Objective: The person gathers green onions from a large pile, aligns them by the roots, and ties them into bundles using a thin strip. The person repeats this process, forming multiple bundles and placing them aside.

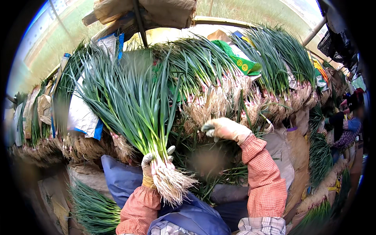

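Note:
My left hand (147,168), in a glove with grey fingertips, is closed round the lower stalks of a large bunch of green garlic (150,133). The long flat leaves fan up and to the left; pinkish stems and a tuft of pale roots hang over my lap. Off to the right, my right hand (227,130), in a stained pale glove, hovers apart from the bunch. Its fingers are loosely bent with gaps between them, and I see nothing in them. Beyond it lies a row of green garlic heaps (219,94) with their roots toward me.
White sacking with blue edging (84,109) and a green printed sack (239,58) lie among the heaps. Another bunch (96,207) rests at my lower left. Loose leaves (227,178) are strewn before my knees. Another person (348,125) sits at far right.

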Demonstrator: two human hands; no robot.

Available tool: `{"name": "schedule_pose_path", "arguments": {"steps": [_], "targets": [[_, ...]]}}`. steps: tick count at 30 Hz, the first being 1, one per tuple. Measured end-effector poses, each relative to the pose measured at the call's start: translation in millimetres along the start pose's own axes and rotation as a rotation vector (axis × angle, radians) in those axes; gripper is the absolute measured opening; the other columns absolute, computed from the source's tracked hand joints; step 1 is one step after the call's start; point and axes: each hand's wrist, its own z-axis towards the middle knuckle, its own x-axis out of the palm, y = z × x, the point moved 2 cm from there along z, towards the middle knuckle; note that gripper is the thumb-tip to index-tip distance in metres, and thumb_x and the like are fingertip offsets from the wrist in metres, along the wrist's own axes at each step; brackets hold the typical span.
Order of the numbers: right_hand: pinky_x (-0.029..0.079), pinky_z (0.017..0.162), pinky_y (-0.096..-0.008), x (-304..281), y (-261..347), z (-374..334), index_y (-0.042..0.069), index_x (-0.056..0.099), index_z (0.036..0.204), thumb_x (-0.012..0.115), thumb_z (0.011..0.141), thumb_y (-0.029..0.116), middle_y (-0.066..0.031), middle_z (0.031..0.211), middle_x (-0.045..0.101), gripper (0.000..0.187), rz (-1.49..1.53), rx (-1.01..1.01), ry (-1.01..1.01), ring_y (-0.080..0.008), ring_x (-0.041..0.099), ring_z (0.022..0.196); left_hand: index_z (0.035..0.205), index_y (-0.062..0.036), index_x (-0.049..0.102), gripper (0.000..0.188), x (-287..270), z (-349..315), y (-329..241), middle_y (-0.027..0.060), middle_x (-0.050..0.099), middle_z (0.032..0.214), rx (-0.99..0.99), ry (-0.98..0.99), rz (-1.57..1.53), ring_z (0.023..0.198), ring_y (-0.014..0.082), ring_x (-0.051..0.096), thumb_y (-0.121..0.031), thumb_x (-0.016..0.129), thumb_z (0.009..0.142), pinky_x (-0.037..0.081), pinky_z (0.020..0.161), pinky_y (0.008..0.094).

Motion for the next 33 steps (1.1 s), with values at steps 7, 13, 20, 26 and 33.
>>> {"name": "schedule_pose_path", "arguments": {"steps": [7,13,20,26,33], "targets": [[0.052,0.052,-0.0436,-72,-65,143,-0.012,0.054,0.112,0.046,0.087,0.005,-0.0167,0.069,0.059,0.031,-1.614,0.430,-1.160,-0.0252,0.063,0.057,0.134,0.0067,0.039,0.063,53,29,22,0.0217,0.062,0.103,0.056,0.117,0.082,0.096,0.0332,0.062,-0.021,0.063,0.082,0.058,0.078,0.0507],[0.050,0.077,-0.0264,-22,-24,43,-0.001,0.050,0.124,0.068,0.084,0.005,-0.0096,0.104,0.062,0.044,0.268,-0.218,-0.546,-0.0133,0.059,0.087,0.141,0.0069,0.030,0.075,42,33,-6,0.0236,0.058,0.116,0.130,0.079,0.085,0.098,0.0320,0.061,-0.027,0.060,0.082,0.055,0.081,0.0477],[0.043,0.080,-0.0217,80,-67,2,0.003,0.060,0.119,0.066,0.088,0.016,0.0005,0.100,0.063,0.034,0.964,-0.119,-0.341,-0.0070,0.054,0.084,0.136,0.0097,0.037,0.065,17,39,19,0.0288,0.046,0.136,0.130,-0.020,0.208,0.129,0.0460,0.041,-0.023,0.055,0.083,0.030,0.112,0.0540],[0.049,0.076,-0.0305,68,-48,-32,0.005,0.063,0.115,0.062,0.091,0.034,-0.0069,0.090,0.070,0.037,0.414,-0.041,-0.412,-0.0170,0.065,0.084,0.129,0.0089,0.048,0.057,25,32,31,0.0229,0.054,0.130,0.114,0.109,0.241,0.130,0.0425,0.043,-0.028,0.050,0.085,0.023,0.115,0.0541],[0.050,0.076,-0.0397,141,-27,-45,0.009,0.059,0.113,0.063,0.089,0.038,-0.0157,0.094,0.067,0.038,0.222,-0.187,-0.298,-0.0312,0.065,0.090,0.125,0.0117,0.049,0.062,22,27,44,0.0297,0.052,0.128,-0.119,-0.011,0.225,0.116,0.0378,0.054,-0.028,0.060,0.079,0.037,0.107,0.0479]]}}
